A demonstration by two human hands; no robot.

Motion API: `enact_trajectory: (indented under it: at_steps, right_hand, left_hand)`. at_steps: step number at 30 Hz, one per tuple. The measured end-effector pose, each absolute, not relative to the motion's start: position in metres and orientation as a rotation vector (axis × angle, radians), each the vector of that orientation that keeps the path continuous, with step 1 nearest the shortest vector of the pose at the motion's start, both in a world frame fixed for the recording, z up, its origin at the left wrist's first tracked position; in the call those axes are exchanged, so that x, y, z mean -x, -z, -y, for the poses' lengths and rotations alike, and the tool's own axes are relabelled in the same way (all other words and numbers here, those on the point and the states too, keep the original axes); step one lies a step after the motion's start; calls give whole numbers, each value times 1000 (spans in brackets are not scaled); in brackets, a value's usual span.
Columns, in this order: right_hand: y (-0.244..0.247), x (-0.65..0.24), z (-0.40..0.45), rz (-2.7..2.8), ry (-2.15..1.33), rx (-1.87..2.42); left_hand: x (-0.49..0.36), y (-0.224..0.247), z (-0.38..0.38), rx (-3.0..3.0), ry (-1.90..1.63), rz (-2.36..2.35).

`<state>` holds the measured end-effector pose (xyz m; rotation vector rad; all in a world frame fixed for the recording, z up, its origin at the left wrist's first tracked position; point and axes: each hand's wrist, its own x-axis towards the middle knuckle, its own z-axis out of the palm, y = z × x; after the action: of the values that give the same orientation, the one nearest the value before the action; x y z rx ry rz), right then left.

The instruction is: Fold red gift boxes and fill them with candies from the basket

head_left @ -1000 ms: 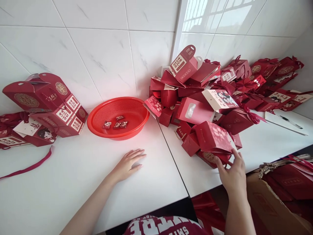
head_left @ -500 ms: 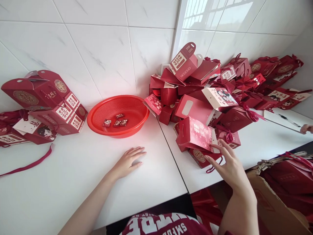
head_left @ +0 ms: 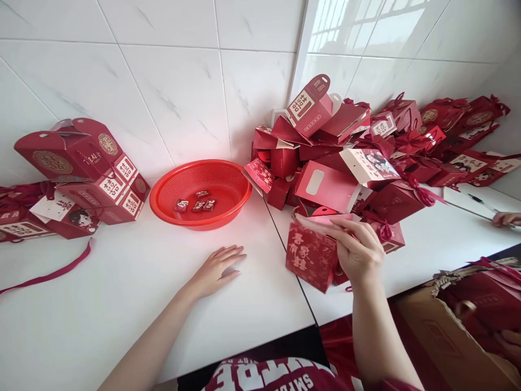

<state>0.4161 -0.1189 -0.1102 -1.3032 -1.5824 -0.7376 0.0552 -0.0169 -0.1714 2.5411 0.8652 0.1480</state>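
My right hand (head_left: 360, 247) grips the upper edge of a red gift box (head_left: 310, 254) with pale lettering, tilted in front of a large pile of red boxes (head_left: 325, 182). My left hand (head_left: 220, 269) lies on the white table (head_left: 244, 304) with its fingers spread and nothing in it. Beyond that hand stands a red plastic basket (head_left: 223, 217) holding several small wrapped pieces (head_left: 198, 206).
Stacked red boxes (head_left: 97, 179) and a dark red ribbon (head_left: 61, 271) are at the left. On the right are another person's hand (head_left: 507, 219), a pen (head_left: 482, 202), and an open cardboard carton (head_left: 439, 331) with red contents and a hand in it.
My right hand has taken hold of the box, lifted it off the pile's front and tipped it leftward. My left hand stays put. Another person's hand has appeared in the carton.
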Motion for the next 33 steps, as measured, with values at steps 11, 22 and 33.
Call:
enact_trajectory:
  at_steps: [11,22,33]
  right_hand:
    - [100,-370,85,1546,452,1503]
    - [78,-397,74,1758,388,1737]
    - [109,-417,114,1581,275,1797]
  left_hand:
    - [-52,178,15,-2543,-178,-829]
    - [-51,178,17,-2528,-244,-811]
    - [-51,177,18,-2529,-191,-836]
